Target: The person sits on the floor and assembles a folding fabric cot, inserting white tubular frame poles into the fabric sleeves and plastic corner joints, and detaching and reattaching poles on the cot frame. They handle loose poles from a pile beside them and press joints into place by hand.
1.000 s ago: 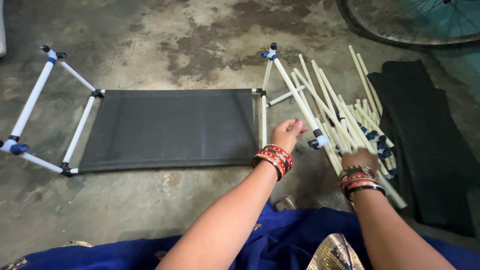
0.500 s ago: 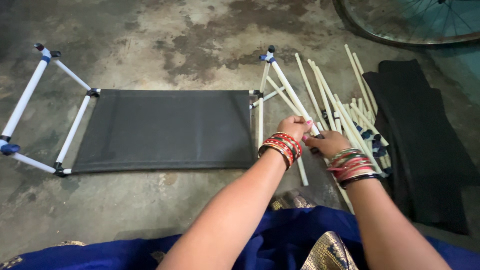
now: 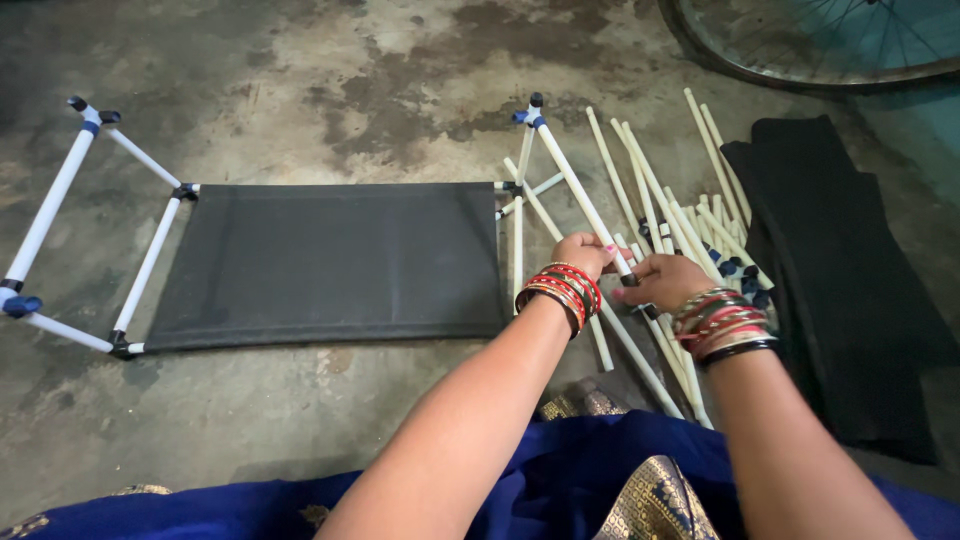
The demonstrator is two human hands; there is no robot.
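On bare concrete floor [image 3: 300, 60], beside right end of black fabric panel [image 3: 330, 260] stretched on white-pipe frame: left hand [image 3: 580, 255] clenched round long white pipe [image 3: 580, 195], right hand [image 3: 670, 280] pinching at dark connector [image 3: 630, 280] on that pipe's near end, fingertips of both hands almost touching. Far end of pipe capped with blue corner joint [image 3: 530, 115], lying close to frame's right rail [image 3: 517, 240]. Just right of hands, loose heap of spare white pipes [image 3: 680, 215] with small dark fittings scattered among them; further right, folded black cloth [image 3: 830, 280]; bicycle wheel [image 3: 800, 40] at top edge

Likely trouble: connector pushed on crooked, then jamming or splitting, through uneven thumb pressure. Pipe levering sideways under grip, twisting far joint out of its socket and slackening fabric. Bangles [image 3: 560, 290] snagging on neighbouring rods, rolling heap and scattering fittings. Pinched fingertip where connector meets pipe
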